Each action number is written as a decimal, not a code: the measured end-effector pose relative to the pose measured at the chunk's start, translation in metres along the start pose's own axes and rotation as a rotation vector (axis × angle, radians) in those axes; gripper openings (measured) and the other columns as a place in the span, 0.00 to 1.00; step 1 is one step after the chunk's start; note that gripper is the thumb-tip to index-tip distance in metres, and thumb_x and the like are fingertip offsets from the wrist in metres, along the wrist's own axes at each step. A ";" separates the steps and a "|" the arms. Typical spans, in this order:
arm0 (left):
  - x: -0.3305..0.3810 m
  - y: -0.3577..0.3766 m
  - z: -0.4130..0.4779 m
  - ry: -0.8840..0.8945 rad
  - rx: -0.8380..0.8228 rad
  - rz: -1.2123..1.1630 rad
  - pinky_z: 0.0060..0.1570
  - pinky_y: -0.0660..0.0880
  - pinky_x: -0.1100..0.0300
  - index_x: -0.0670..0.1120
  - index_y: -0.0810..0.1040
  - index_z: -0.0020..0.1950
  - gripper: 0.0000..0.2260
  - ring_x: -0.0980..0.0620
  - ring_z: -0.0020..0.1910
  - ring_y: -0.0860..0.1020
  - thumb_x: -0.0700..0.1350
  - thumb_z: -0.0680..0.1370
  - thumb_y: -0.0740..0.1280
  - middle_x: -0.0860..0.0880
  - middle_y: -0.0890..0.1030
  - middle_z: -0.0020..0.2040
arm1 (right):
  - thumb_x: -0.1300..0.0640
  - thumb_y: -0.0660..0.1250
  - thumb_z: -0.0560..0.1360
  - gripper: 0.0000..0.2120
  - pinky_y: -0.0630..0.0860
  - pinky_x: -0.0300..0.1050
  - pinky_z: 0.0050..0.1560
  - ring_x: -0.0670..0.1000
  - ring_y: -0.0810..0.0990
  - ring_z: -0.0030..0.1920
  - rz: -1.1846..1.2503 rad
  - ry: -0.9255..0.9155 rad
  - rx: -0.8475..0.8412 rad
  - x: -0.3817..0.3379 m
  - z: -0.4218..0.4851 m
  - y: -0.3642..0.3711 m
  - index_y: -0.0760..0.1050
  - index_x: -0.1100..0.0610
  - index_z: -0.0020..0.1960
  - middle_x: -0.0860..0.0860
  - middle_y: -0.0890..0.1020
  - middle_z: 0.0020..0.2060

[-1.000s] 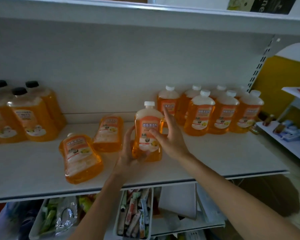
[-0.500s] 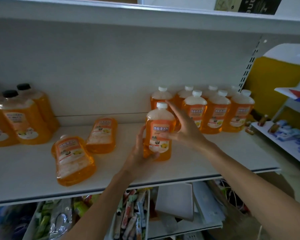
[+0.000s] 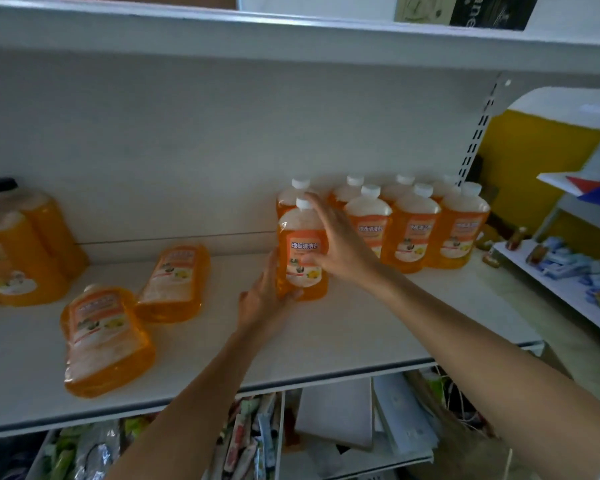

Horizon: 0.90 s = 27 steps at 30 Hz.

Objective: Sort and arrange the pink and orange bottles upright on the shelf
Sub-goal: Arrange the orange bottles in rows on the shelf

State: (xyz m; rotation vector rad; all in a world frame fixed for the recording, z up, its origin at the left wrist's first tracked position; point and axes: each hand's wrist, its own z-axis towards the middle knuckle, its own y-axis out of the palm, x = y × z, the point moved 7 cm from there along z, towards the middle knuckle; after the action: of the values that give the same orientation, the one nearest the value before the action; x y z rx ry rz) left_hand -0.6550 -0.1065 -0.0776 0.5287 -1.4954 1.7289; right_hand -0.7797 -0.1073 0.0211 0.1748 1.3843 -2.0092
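we are standing an orange bottle (image 3: 302, 251) upright on the shelf (image 3: 361, 327), at the left end of the white-capped row (image 3: 413, 230), just in front of another upright one. our left hand (image 3: 260, 299) is gripping its base from the left; our right hand (image 3: 340, 251) is wrapping its right side, thumb across the label. next, we are judging, it needs seating flush and releasing, then a reach left to the two flat bottles (image 3: 106, 337).

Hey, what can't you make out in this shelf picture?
Head view only.
Back-row white-capped bottles: front row hides them, count unsure.
Black-capped bottles: cut by left edge.
Held orange bottle: right hand covers its right side, left hand its base.
Packets below the shelf: dark, blurred.
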 end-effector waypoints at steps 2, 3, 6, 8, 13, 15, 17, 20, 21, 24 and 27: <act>-0.008 0.004 0.008 -0.040 -0.005 0.102 0.59 0.70 0.47 0.63 0.45 0.73 0.33 0.46 0.61 0.74 0.62 0.74 0.60 0.49 0.75 0.64 | 0.59 0.75 0.68 0.45 0.64 0.44 0.67 0.53 0.61 0.72 -0.021 0.015 -0.007 0.003 0.007 -0.003 0.50 0.52 0.76 0.53 0.61 0.73; -0.010 0.006 0.010 -0.050 0.001 0.173 0.60 0.69 0.48 0.61 0.45 0.74 0.31 0.46 0.61 0.74 0.57 0.77 0.59 0.48 0.75 0.64 | 0.60 0.75 0.68 0.45 0.66 0.45 0.68 0.53 0.62 0.72 -0.025 0.012 -0.001 0.004 0.009 -0.003 0.50 0.52 0.76 0.53 0.61 0.73; -0.008 0.009 0.008 -0.040 0.014 0.251 0.61 0.65 0.50 0.58 0.46 0.75 0.28 0.46 0.61 0.73 0.51 0.79 0.57 0.49 0.75 0.64 | 0.60 0.75 0.68 0.46 0.65 0.40 0.65 0.52 0.63 0.71 -0.057 0.005 0.007 0.008 0.008 -0.003 0.50 0.54 0.76 0.54 0.62 0.72; -0.008 0.009 0.007 -0.050 0.011 0.238 0.62 0.64 0.51 0.58 0.48 0.74 0.28 0.47 0.62 0.72 0.49 0.78 0.59 0.49 0.74 0.65 | 0.60 0.74 0.69 0.46 0.62 0.37 0.62 0.53 0.64 0.71 -0.081 -0.015 0.013 0.008 0.008 -0.003 0.48 0.55 0.76 0.55 0.62 0.72; -0.006 0.010 0.000 -0.074 -0.022 0.250 0.67 0.62 0.51 0.57 0.51 0.75 0.30 0.48 0.65 0.69 0.48 0.77 0.61 0.49 0.71 0.68 | 0.61 0.73 0.70 0.46 0.63 0.41 0.66 0.56 0.63 0.71 -0.183 -0.004 0.025 0.012 0.016 0.002 0.45 0.57 0.77 0.57 0.62 0.72; -0.002 0.010 -0.002 -0.052 -0.036 0.286 0.67 0.62 0.51 0.56 0.50 0.75 0.29 0.48 0.65 0.69 0.48 0.77 0.60 0.48 0.71 0.68 | 0.61 0.73 0.70 0.46 0.63 0.48 0.69 0.58 0.62 0.71 -0.252 -0.004 0.044 0.012 0.020 0.002 0.45 0.59 0.76 0.58 0.63 0.71; 0.002 0.010 -0.003 -0.044 -0.052 0.306 0.67 0.63 0.51 0.56 0.50 0.75 0.29 0.48 0.65 0.69 0.48 0.78 0.59 0.48 0.70 0.68 | 0.61 0.73 0.70 0.45 0.62 0.49 0.69 0.58 0.61 0.71 -0.338 -0.016 0.067 0.010 0.022 0.001 0.46 0.60 0.76 0.59 0.63 0.70; 0.005 0.010 -0.006 -0.067 -0.069 0.339 0.65 0.63 0.51 0.56 0.49 0.75 0.29 0.47 0.64 0.70 0.48 0.78 0.59 0.46 0.71 0.67 | 0.62 0.73 0.69 0.44 0.63 0.48 0.68 0.59 0.62 0.69 -0.405 -0.024 0.104 0.007 0.022 0.003 0.48 0.61 0.75 0.59 0.64 0.68; 0.006 0.011 -0.007 -0.066 -0.073 0.365 0.65 0.62 0.52 0.55 0.50 0.75 0.29 0.47 0.65 0.69 0.48 0.77 0.59 0.46 0.70 0.68 | 0.63 0.73 0.69 0.44 0.63 0.49 0.68 0.59 0.63 0.69 -0.404 -0.025 0.107 0.006 0.021 0.004 0.49 0.61 0.75 0.59 0.64 0.67; 0.010 0.013 -0.011 -0.030 -0.066 0.429 0.64 0.59 0.53 0.52 0.56 0.74 0.26 0.49 0.67 0.67 0.48 0.77 0.59 0.48 0.68 0.70 | 0.63 0.73 0.68 0.45 0.66 0.50 0.66 0.60 0.64 0.67 -0.378 -0.035 0.093 0.008 0.017 0.003 0.48 0.62 0.75 0.60 0.65 0.66; 0.013 0.012 -0.012 0.010 -0.039 0.445 0.63 0.61 0.54 0.49 0.64 0.70 0.21 0.50 0.65 0.68 0.48 0.77 0.59 0.49 0.71 0.67 | 0.60 0.74 0.68 0.45 0.68 0.50 0.62 0.59 0.65 0.66 -0.372 -0.026 0.068 0.005 0.019 -0.002 0.49 0.60 0.74 0.59 0.66 0.65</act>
State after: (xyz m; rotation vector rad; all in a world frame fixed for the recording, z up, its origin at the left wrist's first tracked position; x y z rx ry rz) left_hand -0.6701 -0.0917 -0.0780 0.1706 -1.7296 2.0243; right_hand -0.7801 -0.1261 0.0282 -0.0865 1.4121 -2.3532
